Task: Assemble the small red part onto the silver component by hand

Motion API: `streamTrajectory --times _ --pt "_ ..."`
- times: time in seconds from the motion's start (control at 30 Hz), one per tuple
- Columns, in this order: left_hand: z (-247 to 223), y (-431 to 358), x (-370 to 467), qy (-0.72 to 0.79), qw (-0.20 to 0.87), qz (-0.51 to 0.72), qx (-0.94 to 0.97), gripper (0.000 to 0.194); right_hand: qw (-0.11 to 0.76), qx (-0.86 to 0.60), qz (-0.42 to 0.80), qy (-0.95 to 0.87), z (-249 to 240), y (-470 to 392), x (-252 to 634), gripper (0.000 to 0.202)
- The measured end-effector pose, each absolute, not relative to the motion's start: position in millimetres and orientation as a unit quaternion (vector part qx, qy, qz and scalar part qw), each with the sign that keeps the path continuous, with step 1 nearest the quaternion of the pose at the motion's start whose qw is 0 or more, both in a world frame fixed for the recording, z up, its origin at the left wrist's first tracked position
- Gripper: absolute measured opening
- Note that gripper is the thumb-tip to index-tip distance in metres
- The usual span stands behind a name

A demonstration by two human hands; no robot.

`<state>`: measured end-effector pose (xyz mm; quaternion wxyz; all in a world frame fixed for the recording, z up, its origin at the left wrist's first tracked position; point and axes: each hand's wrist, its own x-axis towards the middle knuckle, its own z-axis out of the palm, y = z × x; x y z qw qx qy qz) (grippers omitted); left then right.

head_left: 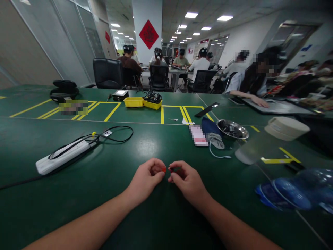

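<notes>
Both hands meet over the green table [109, 211], fingertips close to one another with a narrow gap between. My left hand [151, 175] pinches a small red piece [164, 169], mostly hidden by the fingers and too small to name. Between the thumb and fingers of my right hand [185, 177] is a small dark piece [172, 169], of which only a bit shows. Each hand is closed, thumb against fingers.
At left lies a white power strip [65, 156] with a black cable. Yellow trays [134, 102] stand ahead. To the right are a metal bowl [232, 129], a cloudy lidded jug [252, 149] and a blue bottle [293, 189] on its side. A person [257, 76] sits at far right.
</notes>
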<state>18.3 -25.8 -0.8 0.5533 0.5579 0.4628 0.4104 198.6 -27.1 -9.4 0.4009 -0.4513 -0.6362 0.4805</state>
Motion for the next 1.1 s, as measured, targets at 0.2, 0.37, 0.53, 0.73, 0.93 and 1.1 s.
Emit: streamTrajectory --times 0.2,0.37,0.53,0.73,0.93,1.1 --pt "-1.8 -27.0 20.1 0.444 0.529 0.415 0.592 0.009 0.421 -0.453 0.447 -0.646 -9.3 -28.1 197.1 0.019" --pt "-2.1 -26.7 23.1 0.447 0.507 0.428 0.6 0.008 0.437 -0.458 0.434 -0.641 -11.8 -29.4 196.4 0.017" --pt "-2.3 -25.7 25.9 0.445 0.489 0.439 0.609 0.012 0.44 -0.458 0.386 -0.669 -14.0 -29.7 196.0 0.024" --pt "-2.4 -25.7 26.0 0.44 0.492 0.439 0.609 0.012 0.476 -0.437 0.334 -0.686 -12.3 -29.4 195.9 0.02" --pt "-0.3 -26.8 25.9 0.437 0.53 0.441 0.578 0.014 0.468 -0.402 0.483 -0.621 -13.3 -24.6 197.4 0.023" --pt "-0.7 -26.6 26.6 0.452 0.524 0.45 0.564 0.015 0.484 -0.399 0.507 -0.591 -14.2 -22.3 198.3 0.024"
